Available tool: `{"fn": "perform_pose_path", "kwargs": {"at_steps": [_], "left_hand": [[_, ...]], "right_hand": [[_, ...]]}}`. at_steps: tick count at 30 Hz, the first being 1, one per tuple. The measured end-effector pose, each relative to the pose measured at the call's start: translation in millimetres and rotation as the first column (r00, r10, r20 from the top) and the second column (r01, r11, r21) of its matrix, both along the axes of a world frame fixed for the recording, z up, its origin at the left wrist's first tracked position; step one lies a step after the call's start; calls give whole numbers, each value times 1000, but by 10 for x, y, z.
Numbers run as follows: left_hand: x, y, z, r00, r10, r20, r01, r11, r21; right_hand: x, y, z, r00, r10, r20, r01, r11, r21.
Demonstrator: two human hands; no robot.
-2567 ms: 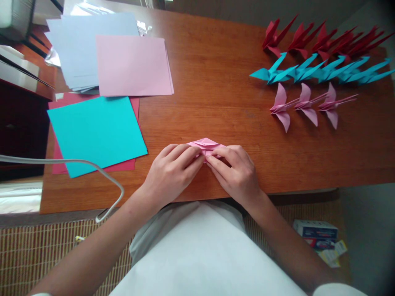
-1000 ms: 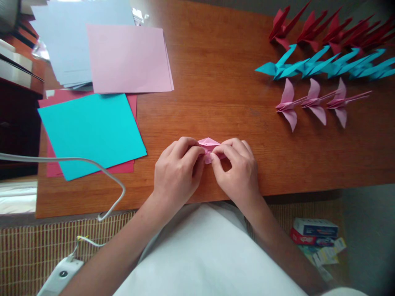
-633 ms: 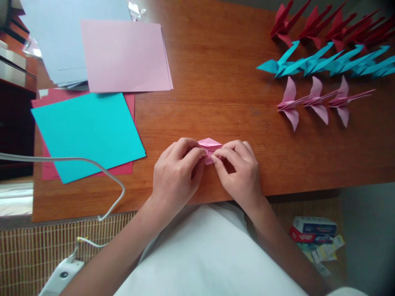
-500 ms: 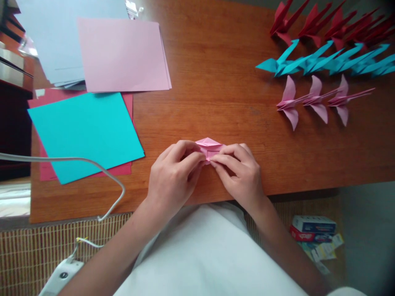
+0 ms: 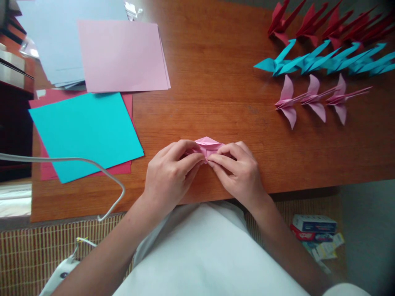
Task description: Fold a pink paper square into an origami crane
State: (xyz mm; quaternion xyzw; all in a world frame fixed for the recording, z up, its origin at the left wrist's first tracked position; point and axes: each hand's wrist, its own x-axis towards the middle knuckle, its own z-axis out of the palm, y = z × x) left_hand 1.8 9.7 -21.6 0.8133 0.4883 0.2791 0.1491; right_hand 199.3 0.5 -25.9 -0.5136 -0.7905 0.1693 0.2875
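Observation:
A small folded piece of pink paper (image 5: 207, 142) is held between my two hands near the table's front edge. My left hand (image 5: 173, 168) pinches its left side, thumb and fingertips closed on the lower edge. From the other side my right hand (image 5: 237, 168) grips it the same way, and the two thumbs nearly meet at the middle. A raised pointed flap shows at the far side of the paper. My fingers cover both of its ends.
Folded paper cranes stand in rows at the right: red (image 5: 279, 22), turquoise (image 5: 282, 61) and pink (image 5: 286, 102). Sheets of pink (image 5: 123, 57), pale blue (image 5: 58, 37) and turquoise paper (image 5: 89, 135) lie at the left. A white cable (image 5: 117, 181) crosses the table's left front corner.
My hands have shifted very slightly left in the view, and the two thumbs are a little closer together on the pink paper. The view itself has moved slightly.

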Motion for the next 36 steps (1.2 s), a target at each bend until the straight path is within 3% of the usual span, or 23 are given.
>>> {"fn": "perform_pose_path", "kwargs": {"at_steps": [8,18,27,36], "left_hand": [[39,25,-15,1000,7,-14,-7,1000,-6],[5,28,13,999,-3,52,5,999,-47],[3,27,-6,999,9,53,-6,998,-64],[56,23,-4,999,34,12,-33,998,-58]], "right_hand": [[-49,50,67,998,-58,-28,56,995,-87],[26,18,-13,999,51,1,-51,997,61],[21,45,39,997,68,37,-67,998,-20],[-80,52,81,997,-71,10,72,995,-71]]}}
